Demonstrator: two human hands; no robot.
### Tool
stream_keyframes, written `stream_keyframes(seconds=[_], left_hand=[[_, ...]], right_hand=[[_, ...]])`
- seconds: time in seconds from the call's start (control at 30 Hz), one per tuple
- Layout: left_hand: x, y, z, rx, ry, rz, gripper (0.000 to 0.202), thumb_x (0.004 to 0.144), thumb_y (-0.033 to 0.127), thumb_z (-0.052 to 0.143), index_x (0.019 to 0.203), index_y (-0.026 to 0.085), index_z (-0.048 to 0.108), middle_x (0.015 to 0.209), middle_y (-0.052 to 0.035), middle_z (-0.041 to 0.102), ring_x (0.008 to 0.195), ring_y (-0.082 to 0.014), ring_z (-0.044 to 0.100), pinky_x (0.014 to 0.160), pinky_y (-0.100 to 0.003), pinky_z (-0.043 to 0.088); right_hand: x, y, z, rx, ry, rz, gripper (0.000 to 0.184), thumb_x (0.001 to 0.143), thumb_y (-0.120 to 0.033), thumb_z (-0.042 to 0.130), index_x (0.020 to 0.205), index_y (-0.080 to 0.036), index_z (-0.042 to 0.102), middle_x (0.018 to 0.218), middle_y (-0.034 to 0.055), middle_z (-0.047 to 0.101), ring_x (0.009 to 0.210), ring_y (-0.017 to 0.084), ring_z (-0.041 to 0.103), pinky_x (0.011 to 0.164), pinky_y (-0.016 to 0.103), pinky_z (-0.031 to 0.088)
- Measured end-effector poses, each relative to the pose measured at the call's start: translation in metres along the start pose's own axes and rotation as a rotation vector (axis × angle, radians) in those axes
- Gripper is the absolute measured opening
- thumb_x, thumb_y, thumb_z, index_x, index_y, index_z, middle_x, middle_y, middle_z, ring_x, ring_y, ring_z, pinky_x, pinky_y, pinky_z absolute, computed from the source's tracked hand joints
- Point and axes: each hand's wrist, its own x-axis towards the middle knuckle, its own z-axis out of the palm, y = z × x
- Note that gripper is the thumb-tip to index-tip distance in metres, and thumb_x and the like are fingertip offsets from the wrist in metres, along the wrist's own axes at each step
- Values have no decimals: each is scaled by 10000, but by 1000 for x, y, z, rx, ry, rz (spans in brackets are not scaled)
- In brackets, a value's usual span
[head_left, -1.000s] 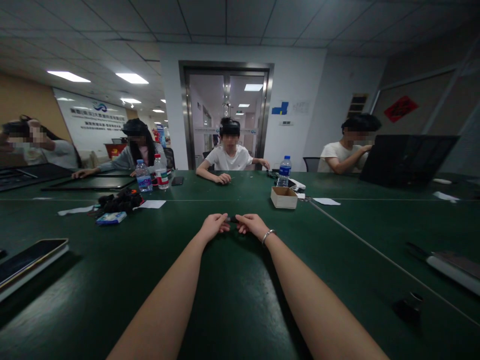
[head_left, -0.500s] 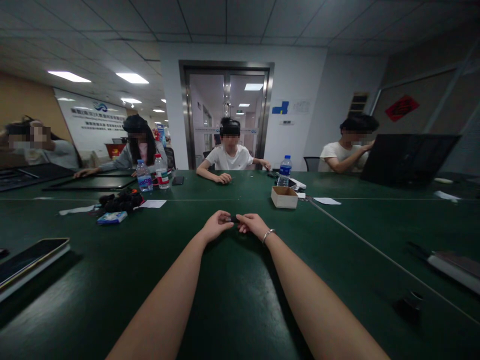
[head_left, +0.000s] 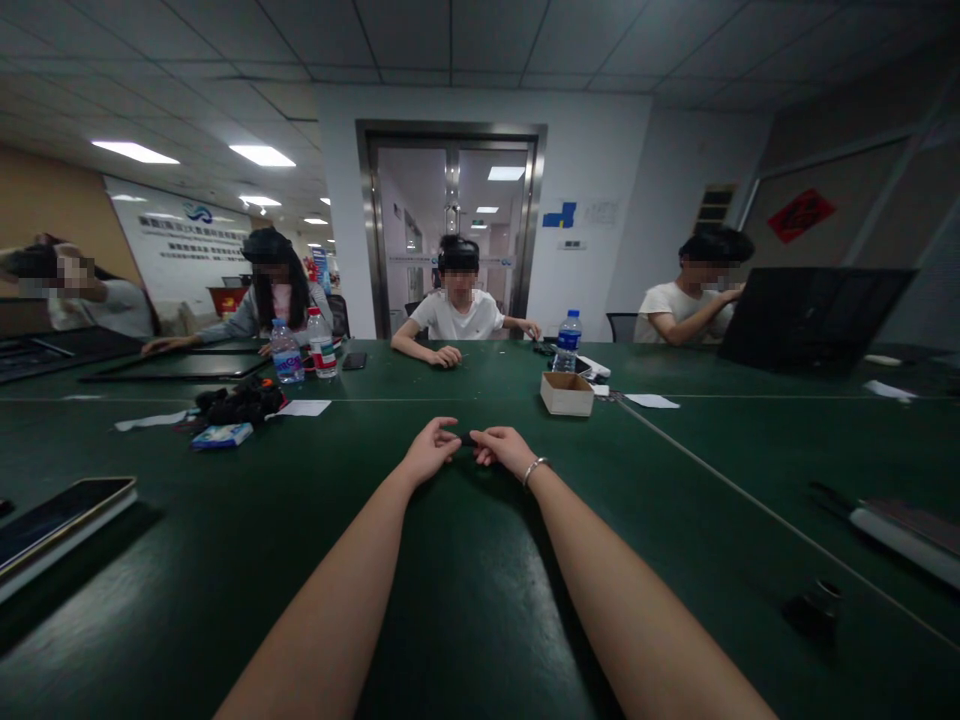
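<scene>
Our left hand and right hand both pinch one small dark piece between their fingertips, low over the table. Bracelet on right wrist. Box well beyond.

The dark green worktop stretched ahead of me. My left hand and right hand rested on it near the middle. Beyond them sat a small cardboard box; off to the left lay a white paper, a blue packet and, nearest me, a phone. A black laptop stood open at the far right.
</scene>
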Motion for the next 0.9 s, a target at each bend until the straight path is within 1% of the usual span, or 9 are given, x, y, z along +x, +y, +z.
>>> stream_keyframes(seconds=[0.07, 0.2, 0.33, 0.4, 0.47, 0.53, 0.63, 0.8, 0.9], left_hand=[[0, -1, -1, -22, 25, 43, 502, 654, 235, 704, 1097, 178, 475, 921, -66, 564, 816, -146, 579, 739, -284, 468], [1, -2, -2, -57, -24, -56, 355, 758, 345, 589, 1035, 140, 503, 803, -66, 573, 713, -150, 582, 702, -327, 481], [1, -1, -3, -34, -30, 58, 508, 619, 257, 733, 1065, 189, 501, 923, -64, 561, 861, -165, 572, 774, -302, 460], [1, -1, -3, -67, -27, -4, 493, 653, 314, 705, 1073, 179, 487, 935, -83, 565, 831, -167, 581, 749, -309, 467], [1, -2, -2, -78, -26, -69, 402, 730, 377, 617, 1038, 151, 491, 841, -79, 576, 724, -155, 583, 688, -318, 477], [1, -3, -2, -54, -25, -35, 385, 714, 339, 639, 1020, 152, 500, 816, -62, 567, 718, -150, 579, 693, -315, 476], [1, -3, -1, -46, -27, 44, 533, 598, 213, 739, 1069, 186, 492, 940, -66, 553, 866, -164, 572, 777, -302, 461], [2, -4, -3, -72, -34, -29, 381, 720, 328, 628, 1035, 150, 510, 798, -56, 572, 739, -158, 581, 710, -323, 475], [2, -4, -5, -40, -33, 66, 452, 630, 268, 713, 1030, 167, 530, 873, -57, 568, 806, -159, 575, 769, -317, 458]], right_hand=[[0, 0, 0, 0, 0, 4, 247, 800, -243, 587, 598, -104, 557, 502, 26, 598, 405, 70, 541, 405, 143, 430], [-1, -1, 0, -9, 6, 2, 246, 793, -247, 597, 595, -106, 559, 498, 22, 596, 403, 68, 539, 406, 140, 433], [-1, -1, 0, -5, -5, 7, 243, 810, -242, 574, 609, -108, 560, 485, 19, 592, 404, 67, 541, 410, 134, 436], [-1, -1, 0, 1, -7, 7, 238, 812, -239, 571, 611, -111, 558, 498, 19, 598, 408, 68, 544, 405, 135, 434], [0, 0, 0, 3, -5, 7, 235, 805, -238, 580, 607, -114, 554, 497, 12, 596, 401, 66, 539, 395, 133, 428], [0, 0, 0, 9, -3, 10, 242, 801, -240, 585, 597, -115, 548, 485, 8, 587, 393, 63, 533, 390, 132, 425], [1, 1, 0, 19, -1, 11, 249, 798, -247, 590, 592, -113, 546, 489, 15, 589, 395, 64, 535, 389, 132, 425], [1, 1, 0, 10, -12, 1, 233, 783, -247, 609, 601, -109, 561, 493, 21, 593, 398, 66, 535, 394, 134, 431], [1, 1, -1, 13, -14, 10, 214, 785, -228, 606, 615, -104, 565, 494, 21, 594, 403, 67, 539, 399, 132, 433]])
